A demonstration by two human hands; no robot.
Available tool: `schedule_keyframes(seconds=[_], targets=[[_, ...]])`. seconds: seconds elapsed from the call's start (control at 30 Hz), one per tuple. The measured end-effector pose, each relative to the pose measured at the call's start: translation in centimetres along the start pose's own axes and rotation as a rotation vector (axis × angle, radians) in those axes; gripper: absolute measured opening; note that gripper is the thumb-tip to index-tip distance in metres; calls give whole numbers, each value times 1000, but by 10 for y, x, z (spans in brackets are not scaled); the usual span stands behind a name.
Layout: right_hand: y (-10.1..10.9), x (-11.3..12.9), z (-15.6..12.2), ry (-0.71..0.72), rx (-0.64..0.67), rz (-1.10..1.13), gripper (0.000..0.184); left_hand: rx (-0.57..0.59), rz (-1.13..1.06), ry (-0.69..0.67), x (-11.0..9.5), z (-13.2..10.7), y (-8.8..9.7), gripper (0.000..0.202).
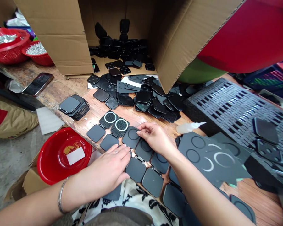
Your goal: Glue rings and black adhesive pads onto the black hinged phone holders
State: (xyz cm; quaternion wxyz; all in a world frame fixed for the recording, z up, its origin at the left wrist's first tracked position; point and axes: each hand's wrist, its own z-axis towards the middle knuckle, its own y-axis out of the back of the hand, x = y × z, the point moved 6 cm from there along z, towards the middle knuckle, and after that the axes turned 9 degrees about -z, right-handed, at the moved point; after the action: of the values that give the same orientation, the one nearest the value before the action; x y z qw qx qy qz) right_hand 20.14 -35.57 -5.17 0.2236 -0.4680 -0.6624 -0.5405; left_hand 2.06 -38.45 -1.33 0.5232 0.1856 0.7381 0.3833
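Note:
Several black hinged square cases lie in a row along the front of the wooden table (pixel 101 108). My left hand (pixel 108 169) rests flat, fingers together, on one black case (pixel 136 169) near the table edge. My right hand (pixel 154 136) pinches the corner of another case half (pixel 131 137) marked with a ring outline. Two cases with white rings (pixel 115 121) lie just beyond. Right of my right arm lies a black sheet with ring cut-outs (pixel 207 155).
A tipped cardboard box (pixel 61 34) spills a heap of black cases (pixel 141 91). A stack of cases (pixel 74 106), a phone (pixel 37 84), red baskets (pixel 11 47), a red bowl (pixel 61 155), a small white bottle (pixel 188 127) and a perforated black tray (pixel 235 110) stand around.

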Motion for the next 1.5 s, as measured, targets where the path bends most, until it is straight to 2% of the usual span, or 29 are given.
schedule_keyframes(seconds=[0.23,0.43,0.6,0.77,0.87,0.97,1.1,1.17,1.23,1.33,1.43,1.5], targets=[[0,2,-1,32,-19,-91,16,15,-16,2,-1,0,1,51],[2,13,-7,122,-99,-353,6,24,-20,8,-1,1,2,52],[-1,31,-20,185,-176,-755,18,72,-9,23,-3,4,4,53],[-18,47,-36,352,-164,-1144,20,48,-12,20,-4,4,4,49],[-22,48,-40,402,-169,-1216,23,36,2,7,-4,4,3,47],[-19,47,-41,393,-175,-1246,26,29,2,3,-3,4,3,47],[-13,47,-42,353,-262,-1314,33,49,14,8,-2,4,2,53],[-19,47,-42,414,-254,-1307,38,57,16,15,-2,4,1,54],[-29,44,-42,502,-176,-1244,42,56,6,22,-2,4,0,53],[-28,35,-37,533,-95,-1041,43,41,-45,23,0,3,4,53],[2,25,-28,467,-104,-622,39,10,-219,17,4,0,15,51],[31,17,-26,349,-177,-296,35,-62,-443,41,11,-2,24,45]])
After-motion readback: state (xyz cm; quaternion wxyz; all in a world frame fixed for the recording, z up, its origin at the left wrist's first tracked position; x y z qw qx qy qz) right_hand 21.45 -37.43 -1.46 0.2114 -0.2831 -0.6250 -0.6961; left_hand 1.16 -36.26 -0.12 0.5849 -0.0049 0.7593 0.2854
